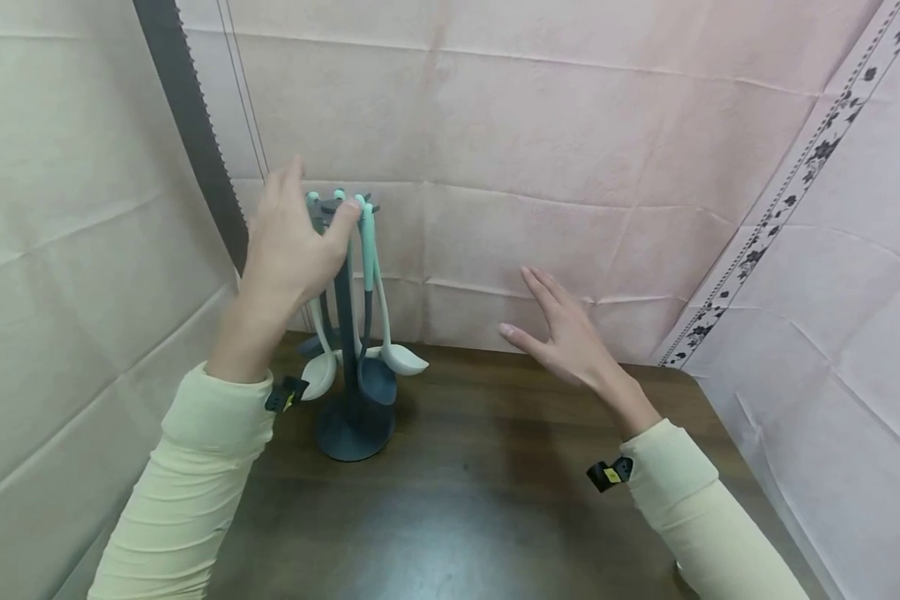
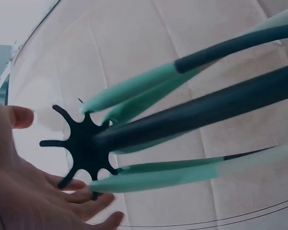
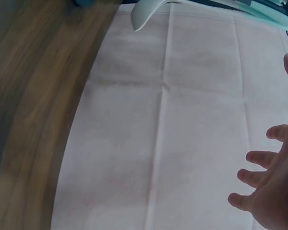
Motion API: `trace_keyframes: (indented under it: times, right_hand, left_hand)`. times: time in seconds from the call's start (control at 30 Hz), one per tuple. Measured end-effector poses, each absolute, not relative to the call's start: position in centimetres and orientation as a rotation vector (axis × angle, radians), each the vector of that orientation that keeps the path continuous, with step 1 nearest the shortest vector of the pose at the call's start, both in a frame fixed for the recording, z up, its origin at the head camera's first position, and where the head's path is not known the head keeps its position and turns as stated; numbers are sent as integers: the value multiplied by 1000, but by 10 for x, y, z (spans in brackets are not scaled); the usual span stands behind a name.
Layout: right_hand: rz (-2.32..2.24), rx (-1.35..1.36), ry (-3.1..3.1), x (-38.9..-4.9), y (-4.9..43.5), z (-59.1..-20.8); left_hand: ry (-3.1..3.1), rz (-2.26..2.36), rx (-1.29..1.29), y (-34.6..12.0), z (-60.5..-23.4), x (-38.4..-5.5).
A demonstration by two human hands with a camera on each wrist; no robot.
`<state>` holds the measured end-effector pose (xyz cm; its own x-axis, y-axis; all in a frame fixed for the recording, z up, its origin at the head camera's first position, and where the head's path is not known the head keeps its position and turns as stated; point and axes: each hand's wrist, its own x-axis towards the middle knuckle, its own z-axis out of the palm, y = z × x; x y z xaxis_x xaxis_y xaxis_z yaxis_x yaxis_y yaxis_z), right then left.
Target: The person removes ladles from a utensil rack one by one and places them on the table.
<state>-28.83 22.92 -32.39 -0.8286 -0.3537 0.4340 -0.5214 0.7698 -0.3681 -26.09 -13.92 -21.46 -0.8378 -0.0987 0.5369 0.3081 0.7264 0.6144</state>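
A dark utensil stand (image 1: pixel 355 433) with a round base stands at the back left of the table, its spoked hook top (image 2: pixel 84 143) showing in the left wrist view. Several utensils with mint-green handles hang around the post, among them a white ladle (image 1: pixel 403 360) and a dark ladle (image 1: pixel 378 382). My left hand (image 1: pixel 292 237) is at the stand's top, thumb and fingers spread apart around the hooks, fingertips close by a green handle (image 2: pixel 153 177). Held out over the back of the table, my right hand (image 1: pixel 570 342) has extended fingers and holds nothing.
The brown wooden table (image 1: pixel 457 500) reaches back to a wall of creased pale cloth (image 1: pixel 525 142). Further cloth hangs at both sides, close to the stand on the left. A white spoon head (image 1: pixel 319 377) hangs beside my left wrist.
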Motion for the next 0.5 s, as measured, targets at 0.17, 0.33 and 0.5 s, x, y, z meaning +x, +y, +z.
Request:
trace_keyframes:
  times: [0.17, 0.33, 0.5]
  right_hand:
    - [738, 697, -2605, -287, 214, -316]
    - [792, 721, -2591, -287, 201, -310]
    - [835, 793, -2558, -287, 188, -305]
  left_hand:
    - [-2559, -773, -44, -134, -210, -260]
    - [-2645, -630, 34, -130, -207, -260]
    - [-2610, -624, 35, -126, -208, -259]
